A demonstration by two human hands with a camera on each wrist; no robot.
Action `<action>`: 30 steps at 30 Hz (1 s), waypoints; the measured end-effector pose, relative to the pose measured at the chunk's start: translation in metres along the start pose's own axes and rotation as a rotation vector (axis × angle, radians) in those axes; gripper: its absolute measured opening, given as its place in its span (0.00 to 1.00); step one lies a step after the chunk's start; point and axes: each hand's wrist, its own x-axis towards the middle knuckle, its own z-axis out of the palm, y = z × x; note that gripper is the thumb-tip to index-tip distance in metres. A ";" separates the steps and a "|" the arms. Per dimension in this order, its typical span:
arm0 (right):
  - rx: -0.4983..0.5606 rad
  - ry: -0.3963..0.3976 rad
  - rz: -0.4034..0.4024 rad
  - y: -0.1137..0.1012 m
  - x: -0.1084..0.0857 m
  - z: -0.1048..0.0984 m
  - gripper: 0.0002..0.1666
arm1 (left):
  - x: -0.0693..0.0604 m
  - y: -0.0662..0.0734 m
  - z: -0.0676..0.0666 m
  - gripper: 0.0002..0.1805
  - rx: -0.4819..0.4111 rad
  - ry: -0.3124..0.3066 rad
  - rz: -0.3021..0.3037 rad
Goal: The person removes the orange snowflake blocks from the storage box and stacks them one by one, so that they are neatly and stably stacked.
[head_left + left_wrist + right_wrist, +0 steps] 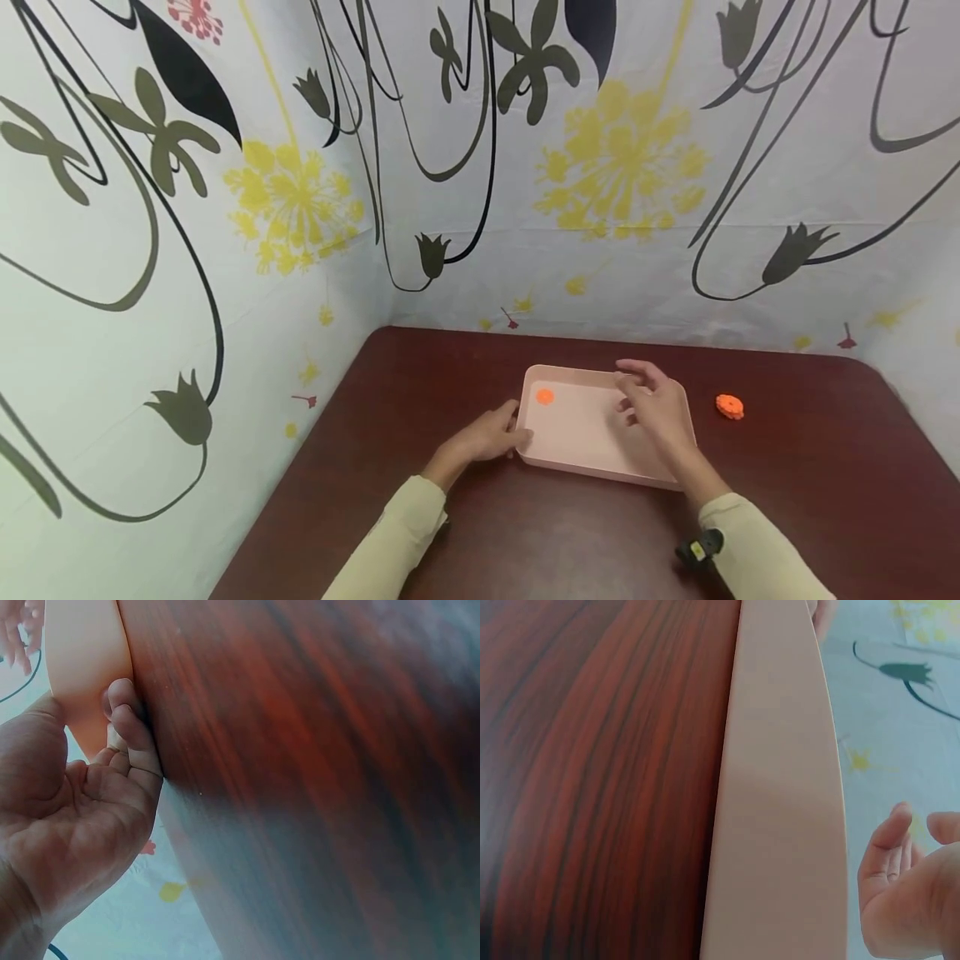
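Observation:
A shallow pink rectangular tray [581, 446] lies on the dark red-brown table. My left hand [487, 433] grips its left side, thumb over the rim and fingers outside; the left wrist view shows the fingers curled against the tray wall [86, 660]. Inside the tray, near its far left corner, is a small flat orange piece [545, 397]. Over the tray's right part hovers my right hand [656, 408], fingers loosely bent, with nothing visible in them. In the right wrist view that hand [911, 892] appears beyond the tray's side wall [780, 787], thumb and fingers apart.
An orange scalloped disc-like piece [730, 407] rests on the table [570, 533] to the right of the tray. Behind and to the left hangs a white cloth [465, 183] with printed flowers, meeting the table's edges.

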 end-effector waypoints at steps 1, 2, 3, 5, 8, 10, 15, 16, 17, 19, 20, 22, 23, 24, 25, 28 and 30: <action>0.000 -0.013 0.001 0.000 0.000 0.006 0.22 | -0.001 -0.001 0.001 0.25 -0.001 -0.004 -0.002; 0.004 -0.025 0.001 0.000 0.000 0.012 0.22 | -0.001 -0.002 0.001 0.25 -0.002 -0.006 -0.005; 0.004 -0.036 0.001 0.000 0.001 0.018 0.22 | -0.002 -0.002 0.001 0.25 -0.007 -0.008 -0.005; 0.012 -0.064 0.005 -0.001 0.002 0.028 0.23 | -0.002 -0.001 0.001 0.25 -0.011 -0.007 -0.005; -0.039 -0.092 0.008 -0.001 0.004 0.041 0.22 | -0.002 0.000 0.000 0.26 -0.002 -0.006 -0.006; -0.095 -0.104 0.006 0.000 0.006 0.048 0.21 | -0.002 0.000 0.000 0.27 0.007 -0.007 -0.008; -0.167 -0.127 -0.009 0.007 0.011 0.063 0.22 | 0.000 0.001 0.000 0.28 0.019 -0.008 -0.014; -0.162 -0.135 -0.010 0.009 0.012 0.066 0.23 | 0.001 0.001 0.000 0.28 0.021 -0.008 -0.013; -0.150 -0.144 -0.008 0.010 0.013 0.069 0.24 | 0.001 0.001 0.000 0.28 0.021 -0.007 -0.011; -0.140 -0.161 -0.009 0.014 0.014 0.073 0.26 | 0.001 0.001 0.001 0.27 0.020 -0.010 -0.001; -0.140 -0.162 -0.006 0.016 0.014 0.076 0.27 | 0.001 0.001 0.001 0.27 0.020 -0.012 0.005; -0.159 -0.159 -0.009 0.019 0.015 0.080 0.28 | 0.002 0.001 0.001 0.26 0.021 -0.014 0.013; -0.182 -0.154 -0.013 0.020 0.016 0.082 0.28 | 0.001 0.002 0.001 0.26 0.020 -0.015 0.015; -0.215 -0.149 -0.016 0.020 0.016 0.083 0.29 | 0.001 0.002 0.001 0.26 0.023 -0.014 0.016; -0.256 -0.144 -0.019 0.020 0.016 0.084 0.29 | 0.001 0.002 0.001 0.26 0.024 -0.014 0.014; -0.389 -0.143 -0.020 0.020 0.019 0.089 0.33 | 0.000 0.002 0.000 0.25 0.029 -0.005 0.010; -0.471 -0.147 -0.018 0.020 0.021 0.092 0.36 | 0.000 0.001 0.000 0.25 0.033 -0.003 0.010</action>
